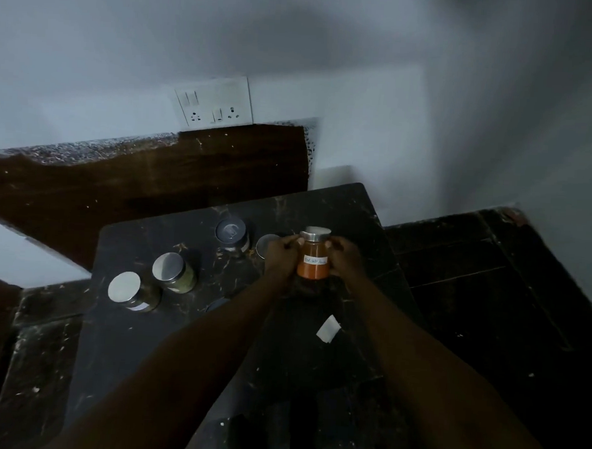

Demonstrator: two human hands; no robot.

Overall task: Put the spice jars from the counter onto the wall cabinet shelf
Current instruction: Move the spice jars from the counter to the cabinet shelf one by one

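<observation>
The orange spice jar (313, 259) is held upright between both hands above the dark worktop (350, 213), its silver lid on and a white label facing this way. The left hand (281, 258) curls round the jar's left side and the right hand (346, 258) curls round its right side, fingers reaching up near the lid.

To the left of the orange jar, four more jars stand on the worktop. A silver-lidded one (265, 245) is partly hidden just behind the left hand. Beyond it stands a dark-lidded jar (231, 234). Farther left is a jar of green spice (175, 272), and farthest left a fifth jar (134, 292) with a white label low on its side.

A small white scrap of paper (328, 329) lies on the worktop below the orange jar, between the two forearms. Behind the jars a white switch and socket plate (214, 100) is fixed to the wall.
</observation>
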